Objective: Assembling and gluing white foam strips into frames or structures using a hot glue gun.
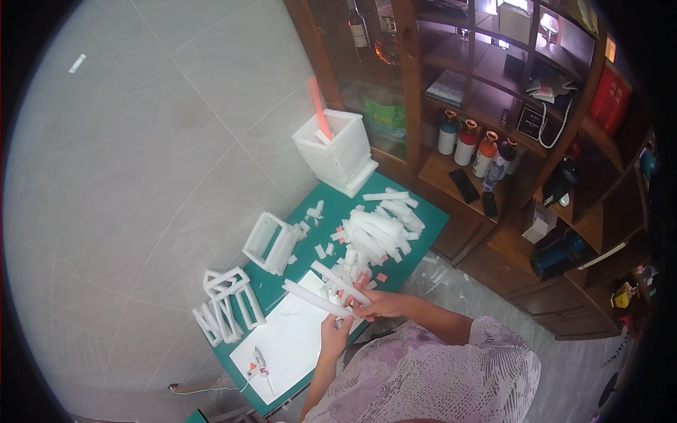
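Left hand clamped on a foam strip, right hand gripping a second strip just beside it, both over the white sheet on the green desk; strip pile beyond, foam frames at the left edge

Pale grey floor tiles spread to the left. A dark wooden shelf unit stands on the right, holding bottles and what may be a lit lamp.
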Motion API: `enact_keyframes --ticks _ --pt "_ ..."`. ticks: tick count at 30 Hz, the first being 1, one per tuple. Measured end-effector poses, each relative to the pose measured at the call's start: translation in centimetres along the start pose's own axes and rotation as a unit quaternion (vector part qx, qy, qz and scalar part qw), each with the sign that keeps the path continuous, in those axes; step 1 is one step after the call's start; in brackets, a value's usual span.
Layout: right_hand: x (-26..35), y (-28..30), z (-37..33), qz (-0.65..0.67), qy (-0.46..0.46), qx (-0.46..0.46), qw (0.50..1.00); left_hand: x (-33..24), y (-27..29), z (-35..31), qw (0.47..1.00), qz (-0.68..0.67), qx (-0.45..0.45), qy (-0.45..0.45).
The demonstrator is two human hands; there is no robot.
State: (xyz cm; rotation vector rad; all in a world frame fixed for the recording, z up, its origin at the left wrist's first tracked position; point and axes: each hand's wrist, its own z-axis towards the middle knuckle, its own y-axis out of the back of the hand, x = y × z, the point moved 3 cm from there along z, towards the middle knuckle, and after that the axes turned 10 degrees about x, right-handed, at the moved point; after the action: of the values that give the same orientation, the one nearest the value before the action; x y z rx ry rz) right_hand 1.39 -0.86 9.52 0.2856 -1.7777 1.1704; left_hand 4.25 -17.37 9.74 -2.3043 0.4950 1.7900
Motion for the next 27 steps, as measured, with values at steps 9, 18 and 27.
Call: enact_keyframes --ticks 9,18,27 --pt "0.1 0.5 -0.8 0.043 0.027 -0.023 0.998 -1.2 -1.4 0.2 0.999 -0.024 0.024 -0.007" --pt "1.1 1.4 -3.7 -0.092 0.107 -0.158 0.977 -2.1 -3.5 2.0 0.996 0.037 0.072 -0.031" --pt "2.8 0.2 -6.9 -0.129 0.168 -0.257 0.943 -2.5 -5.2 4.1 0.984 0.032 0.152 -0.083"
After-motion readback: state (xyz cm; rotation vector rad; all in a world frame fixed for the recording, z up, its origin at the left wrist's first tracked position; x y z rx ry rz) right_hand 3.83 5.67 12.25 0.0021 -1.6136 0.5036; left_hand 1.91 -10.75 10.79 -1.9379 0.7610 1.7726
